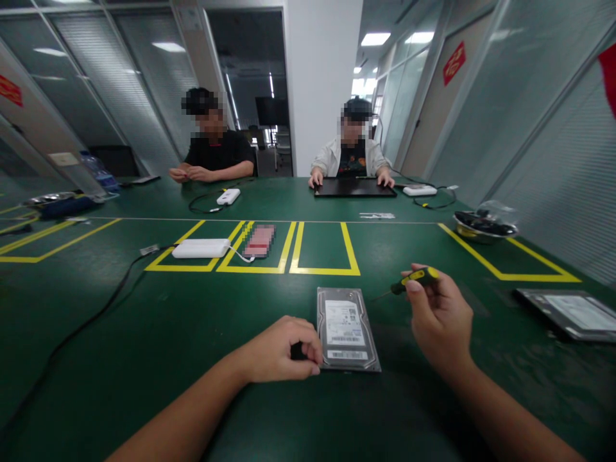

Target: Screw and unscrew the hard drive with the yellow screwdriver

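A silver hard drive [344,326] with a white printed label lies flat on the green table in front of me. My left hand [289,350] is closed at its near left edge, with curled fingers and thumb against the side. Off to the drive's right, my right hand [440,314] is raised and wrapped round a screwdriver [418,280]. Its handle is yellow and dark green, and its thin shaft points left, toward the drive's far right corner. The tip appears apart from the drive. Part of the handle is hidden by my fingers.
Another hard drive [577,313] lies at the right. A metal bowl [485,228] with dark items stands behind it. Beyond are a white power bank [201,248], a phone [260,241] and yellow tape outlines. Two people sit opposite; one touches a dark flat panel [355,187].
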Demonstrator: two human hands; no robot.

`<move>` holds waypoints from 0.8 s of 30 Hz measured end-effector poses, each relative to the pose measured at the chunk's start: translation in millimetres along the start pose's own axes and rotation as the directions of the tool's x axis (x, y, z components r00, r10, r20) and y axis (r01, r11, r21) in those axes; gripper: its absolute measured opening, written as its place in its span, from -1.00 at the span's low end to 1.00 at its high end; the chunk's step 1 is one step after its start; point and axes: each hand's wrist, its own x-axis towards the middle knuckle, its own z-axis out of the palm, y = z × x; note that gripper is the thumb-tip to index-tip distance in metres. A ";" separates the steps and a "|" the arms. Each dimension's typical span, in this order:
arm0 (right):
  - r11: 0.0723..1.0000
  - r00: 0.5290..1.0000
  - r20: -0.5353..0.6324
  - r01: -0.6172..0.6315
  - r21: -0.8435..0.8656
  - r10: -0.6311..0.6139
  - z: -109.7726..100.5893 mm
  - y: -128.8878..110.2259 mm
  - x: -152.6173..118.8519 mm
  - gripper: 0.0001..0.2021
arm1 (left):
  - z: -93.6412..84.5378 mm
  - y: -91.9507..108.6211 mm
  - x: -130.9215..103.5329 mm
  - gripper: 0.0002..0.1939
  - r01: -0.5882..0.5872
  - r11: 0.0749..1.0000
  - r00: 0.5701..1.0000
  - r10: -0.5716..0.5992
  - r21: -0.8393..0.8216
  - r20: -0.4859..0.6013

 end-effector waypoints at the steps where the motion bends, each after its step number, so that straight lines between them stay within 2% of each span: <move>1: 1.000 1.000 -0.005 -0.001 0.010 0.001 0.3 -2.4 -0.6 -0.69 | 0.0 -0.2 0.1 -0.91 -0.002 1.000 1.000 0.002 0.001 0.002; 8: 0.989 0.999 -0.027 -0.036 0.144 0.040 1.4 -12.4 0.6 -0.66 | 0.2 -1.2 0.0 -0.90 -0.009 1.000 1.000 0.009 -0.020 0.006; 13: 0.983 0.996 0.000 -0.083 0.164 0.084 -0.2 -21.3 6.1 -0.70 | -0.5 -0.4 0.5 -0.90 -0.004 1.000 1.000 0.004 -0.029 0.008; 19: 0.985 0.992 0.124 -0.040 0.168 0.019 -0.7 -41.7 11.2 -0.73 | -0.6 -0.2 0.7 -0.91 -0.010 0.999 1.000 0.010 -0.035 -0.005; 24: 0.980 0.966 0.250 0.017 0.199 -0.067 -1.9 -76.1 14.8 -0.80 | -0.3 -1.3 0.7 -0.90 -0.011 0.999 1.000 0.011 -0.038 -0.005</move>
